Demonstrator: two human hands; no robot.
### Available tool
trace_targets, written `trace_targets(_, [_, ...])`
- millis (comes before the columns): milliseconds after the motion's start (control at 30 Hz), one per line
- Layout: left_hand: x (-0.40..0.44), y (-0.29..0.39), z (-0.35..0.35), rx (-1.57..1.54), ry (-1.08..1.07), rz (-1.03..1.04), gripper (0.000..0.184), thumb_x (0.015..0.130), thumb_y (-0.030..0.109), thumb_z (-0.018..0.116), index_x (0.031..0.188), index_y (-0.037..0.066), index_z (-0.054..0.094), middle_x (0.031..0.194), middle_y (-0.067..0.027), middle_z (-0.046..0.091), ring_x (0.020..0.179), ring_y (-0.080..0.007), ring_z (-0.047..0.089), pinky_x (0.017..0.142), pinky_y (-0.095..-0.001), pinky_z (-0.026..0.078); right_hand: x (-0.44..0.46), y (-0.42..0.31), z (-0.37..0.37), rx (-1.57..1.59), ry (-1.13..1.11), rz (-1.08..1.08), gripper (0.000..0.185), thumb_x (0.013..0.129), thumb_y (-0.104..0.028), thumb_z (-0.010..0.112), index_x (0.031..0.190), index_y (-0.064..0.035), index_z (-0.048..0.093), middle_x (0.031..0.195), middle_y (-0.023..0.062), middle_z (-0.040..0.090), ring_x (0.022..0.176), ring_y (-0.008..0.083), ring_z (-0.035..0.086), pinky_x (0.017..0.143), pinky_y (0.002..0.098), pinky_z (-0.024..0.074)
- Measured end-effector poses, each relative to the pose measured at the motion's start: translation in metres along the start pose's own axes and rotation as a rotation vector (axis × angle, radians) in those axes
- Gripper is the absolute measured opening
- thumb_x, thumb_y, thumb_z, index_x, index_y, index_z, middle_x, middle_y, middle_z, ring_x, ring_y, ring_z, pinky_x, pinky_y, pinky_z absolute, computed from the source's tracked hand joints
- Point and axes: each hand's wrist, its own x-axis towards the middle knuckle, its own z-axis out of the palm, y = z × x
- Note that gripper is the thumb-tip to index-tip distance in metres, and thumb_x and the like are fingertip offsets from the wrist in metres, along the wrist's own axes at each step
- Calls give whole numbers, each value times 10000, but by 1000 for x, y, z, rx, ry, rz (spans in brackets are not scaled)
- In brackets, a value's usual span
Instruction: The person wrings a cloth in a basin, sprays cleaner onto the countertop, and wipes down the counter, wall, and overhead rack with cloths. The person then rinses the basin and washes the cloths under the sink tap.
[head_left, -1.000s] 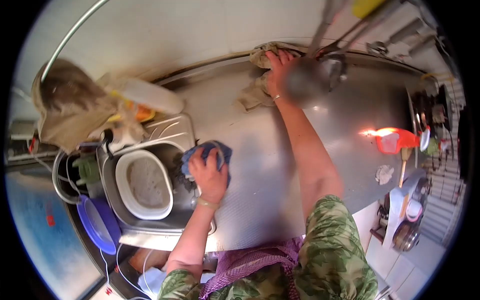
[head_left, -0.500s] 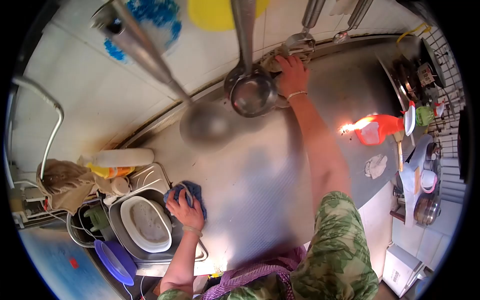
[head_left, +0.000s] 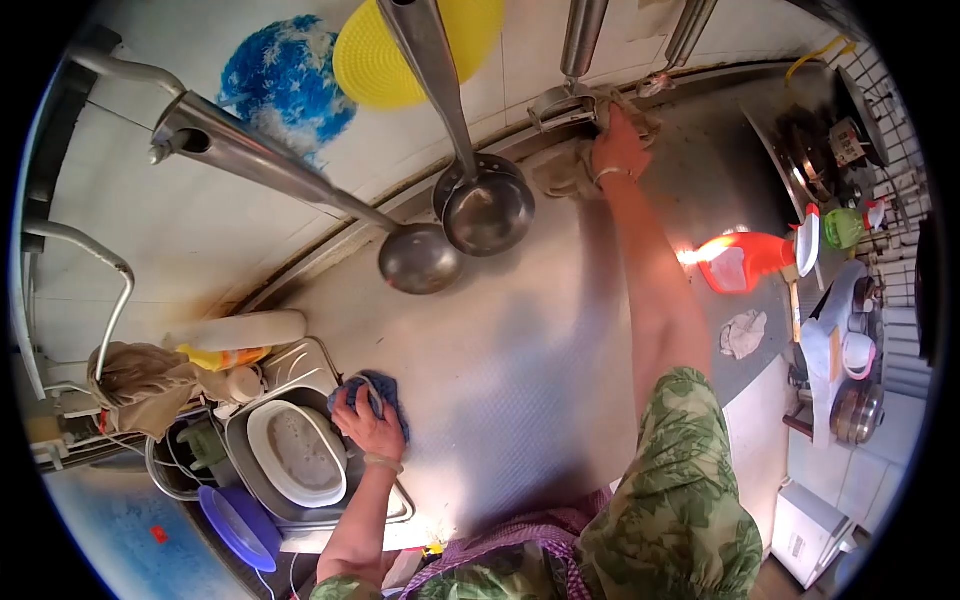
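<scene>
The left hand [head_left: 368,425] has its fingers curled closed over a bunched blue cloth [head_left: 392,392] on the steel worktop [head_left: 470,380], just beside the sink [head_left: 322,513] holding a white basin [head_left: 262,458]. Farther off, near the wall, the right hand [head_left: 620,155] lies on a beige cloth [head_left: 645,122]; how closed its grip is cannot be told. Metal ladles [head_left: 488,215] hang to its left.

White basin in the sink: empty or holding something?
Not empty: the white basin holds cloudy greyish contents, likely sudsy water. Depth: cannot tell from this angle.
</scene>
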Motion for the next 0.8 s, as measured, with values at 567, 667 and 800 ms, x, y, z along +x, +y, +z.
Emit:
trace_targets(567, [3, 2, 1, 32, 33, -2, 494, 708, 118, 680, 1193, 116, 589, 1267, -224, 475, 1149, -439, 445, 996, -545, 353, -253, -135, 64, 217, -286, -712, 420, 917, -336, 528, 1290, -145, 547, 1299, 70, 556, 1210, 255, 511, 1012, 421, 398])
trace_targets(667, [4, 3, -4, 2, -4, 0, 504, 705, 119, 684, 1200, 117, 588, 1271, -222, 471, 1153, -435, 445, 996, -539, 356, -292, -179, 50, 290, -255, -895, 360, 903, -279, 525, 1233, -145, 580, 1245, 67, 570, 1172, 250, 520, 977, 425, 401])
trace_targets(800, [4, 0, -3, -7, -10, -10, 520, 701, 124, 690, 1210, 123, 585, 1282, -221, 460, 1165, -424, 444, 996, -536, 354, -330, -240, 40, 343, -206, -1103, 297, 885, -203, 522, 1157, -145, 624, 1173, 62, 589, 1121, 244, 532, 930, 430, 404])
